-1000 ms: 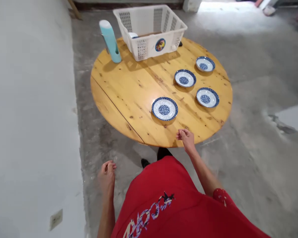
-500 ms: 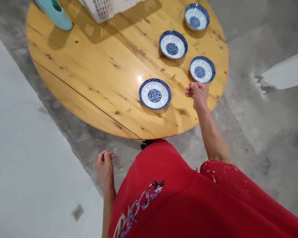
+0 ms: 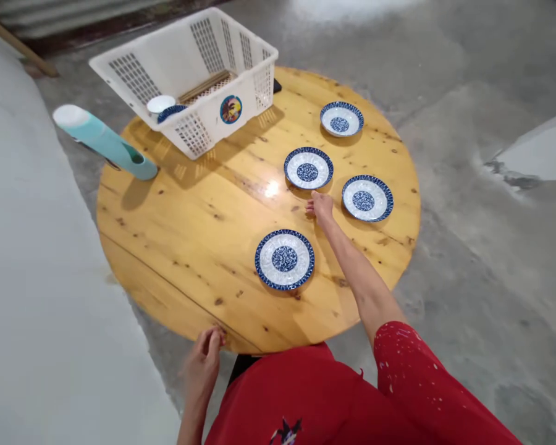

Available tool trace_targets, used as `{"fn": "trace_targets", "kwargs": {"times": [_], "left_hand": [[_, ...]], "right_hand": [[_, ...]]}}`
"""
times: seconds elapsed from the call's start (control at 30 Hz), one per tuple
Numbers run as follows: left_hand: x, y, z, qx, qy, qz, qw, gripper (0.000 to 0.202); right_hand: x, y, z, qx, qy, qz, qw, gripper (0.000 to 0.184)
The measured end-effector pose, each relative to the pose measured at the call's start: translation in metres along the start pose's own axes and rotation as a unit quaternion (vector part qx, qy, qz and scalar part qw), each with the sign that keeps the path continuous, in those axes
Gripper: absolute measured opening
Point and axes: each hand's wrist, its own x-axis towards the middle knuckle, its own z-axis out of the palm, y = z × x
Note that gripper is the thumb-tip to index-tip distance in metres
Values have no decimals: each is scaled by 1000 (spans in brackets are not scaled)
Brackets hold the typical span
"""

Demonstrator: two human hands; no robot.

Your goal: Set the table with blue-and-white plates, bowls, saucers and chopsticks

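Four blue-and-white patterned dishes rest on the round wooden table (image 3: 204, 247): a near plate (image 3: 285, 259), a middle dish (image 3: 308, 168), a right dish (image 3: 367, 198) and a far dish (image 3: 341, 118). My right hand (image 3: 322, 206) is just below the middle dish's near rim, its fingers loosely bent and apart from the thumb. Nothing shows in it, and I cannot tell whether it touches the rim. By the table's near edge, my left hand (image 3: 207, 355) has its fingers curled in, with nothing visible in them.
A white plastic basket (image 3: 234, 93) stands at the back left, with a white cup (image 3: 161, 104), a blue-rimmed dish (image 3: 171, 113) and brown sticks inside. Left of it is a tilted turquoise container (image 3: 109, 145). A white wall (image 3: 50, 278) runs along the left side.
The view has tilted up, bringing the whole basket into sight. My right hand has gone from beside the right dish to the middle dish. My left hand has come up to the table edge.
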Motion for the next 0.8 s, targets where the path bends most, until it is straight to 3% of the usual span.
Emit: {"fn": "trace_targets", "kwargs": {"times": [0.1,0.23,0.43,0.63,0.8], "left_hand": [[14,15,3,-22,-40,-3,999,40],[25,33,8,-29,-47,15,998,37],[46,51,14,-86,-58,65,993,30],[114,73,12,-172,-37,88,980,26],[184,91,2,-300,-54,71,950,29]], "right_hand": [[23,-5,10,10,27,-1,1000,15],[41,-8,13,0,78,19,997,7],[37,-15,18,-16,107,21,994,19],[-25,-15,36,-35,64,5,997,18],[-108,0,81,-54,-81,-10,995,14]]}}
